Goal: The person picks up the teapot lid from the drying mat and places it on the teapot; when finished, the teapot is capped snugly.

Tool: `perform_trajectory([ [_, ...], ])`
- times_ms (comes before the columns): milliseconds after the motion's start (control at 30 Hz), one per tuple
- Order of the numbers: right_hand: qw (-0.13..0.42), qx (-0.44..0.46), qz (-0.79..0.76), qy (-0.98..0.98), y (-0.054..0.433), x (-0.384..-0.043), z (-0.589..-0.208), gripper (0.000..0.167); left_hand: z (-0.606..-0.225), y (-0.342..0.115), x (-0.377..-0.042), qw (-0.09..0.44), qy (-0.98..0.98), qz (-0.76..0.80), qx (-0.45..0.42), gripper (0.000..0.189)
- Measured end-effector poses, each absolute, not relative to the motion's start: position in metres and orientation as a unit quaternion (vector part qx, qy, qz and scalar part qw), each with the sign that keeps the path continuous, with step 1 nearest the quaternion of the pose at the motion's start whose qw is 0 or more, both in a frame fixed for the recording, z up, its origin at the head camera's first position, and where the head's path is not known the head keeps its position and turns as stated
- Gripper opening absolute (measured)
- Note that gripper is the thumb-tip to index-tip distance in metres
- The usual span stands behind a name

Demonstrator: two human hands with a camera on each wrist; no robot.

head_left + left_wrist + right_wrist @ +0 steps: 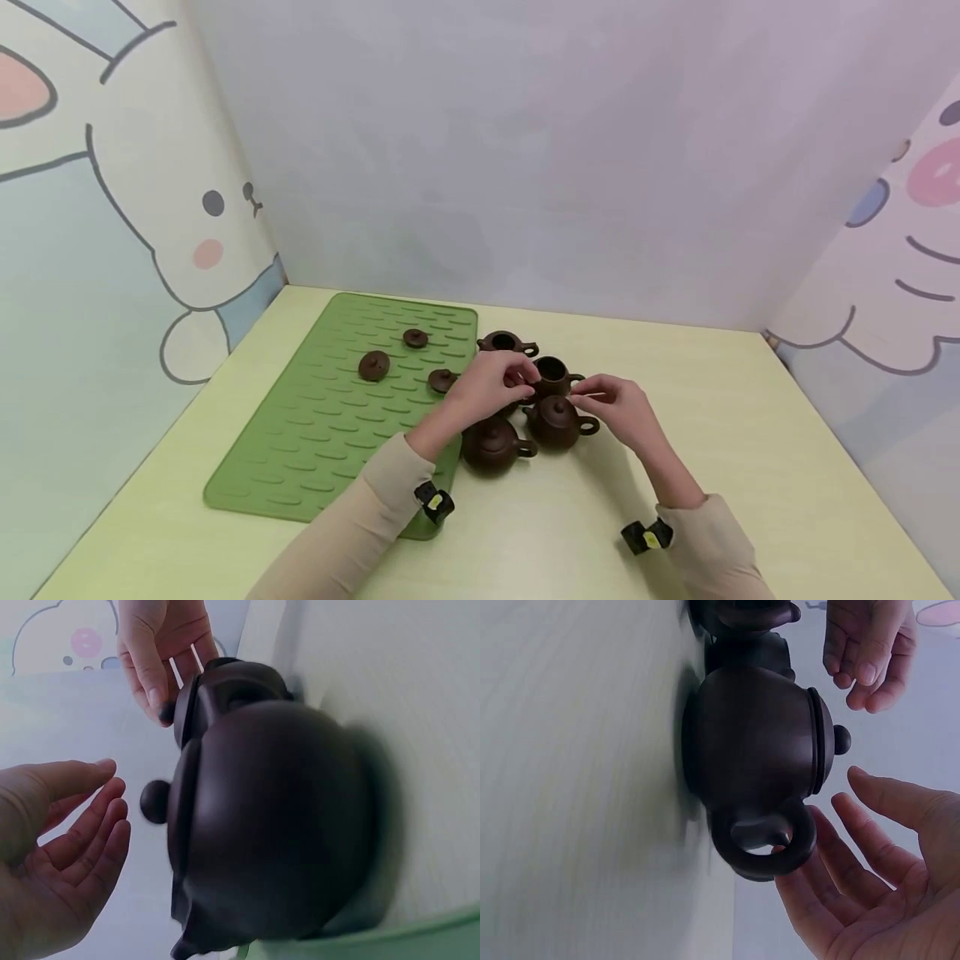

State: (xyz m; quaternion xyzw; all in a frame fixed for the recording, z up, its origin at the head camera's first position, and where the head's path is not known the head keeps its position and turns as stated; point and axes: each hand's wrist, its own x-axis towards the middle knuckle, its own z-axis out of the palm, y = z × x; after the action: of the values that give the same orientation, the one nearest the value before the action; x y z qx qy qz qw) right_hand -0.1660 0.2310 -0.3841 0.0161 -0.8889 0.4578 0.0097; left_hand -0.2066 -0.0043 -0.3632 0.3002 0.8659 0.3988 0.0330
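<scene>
My left hand (491,383) hovers over the cluster of dark brown teapots, its fingers loosely bent and holding nothing. In the left wrist view it is apart from the round lid knob (155,802) of a teapot (277,817). Beside the lidded right teapot (553,427), my right hand (618,408) has its fingers spread near the lid and handle (802,840), gripping nothing. Another lidded teapot (489,450) stands at the front left. Two teapots lack lids: one at the back (491,342) and one in the middle (553,387). My left hand partly hides another.
A green ridged mat (315,425) covers the table's left part. Three loose brown lids lie on it: a far lid (416,338), a left lid (373,366) and one near my left wrist (441,382). Walls with cartoon drawings enclose the pale table (720,433).
</scene>
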Motion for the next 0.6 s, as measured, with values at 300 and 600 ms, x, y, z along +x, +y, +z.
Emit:
perform_trajectory([
  [300, 0.012, 0.028, 0.469, -0.883, 0.217, -0.175, -0.384, 0.021, -0.358, -0.029, -0.218, 0.025, 0.862, 0.425, 0.273, 0.012],
  [600, 0.016, 0.038, 0.459, -0.887, 0.202, -0.184, -0.387, 0.016, -0.357, -0.060, -0.227, -0.001, 0.860, 0.447, 0.244, 0.015],
])
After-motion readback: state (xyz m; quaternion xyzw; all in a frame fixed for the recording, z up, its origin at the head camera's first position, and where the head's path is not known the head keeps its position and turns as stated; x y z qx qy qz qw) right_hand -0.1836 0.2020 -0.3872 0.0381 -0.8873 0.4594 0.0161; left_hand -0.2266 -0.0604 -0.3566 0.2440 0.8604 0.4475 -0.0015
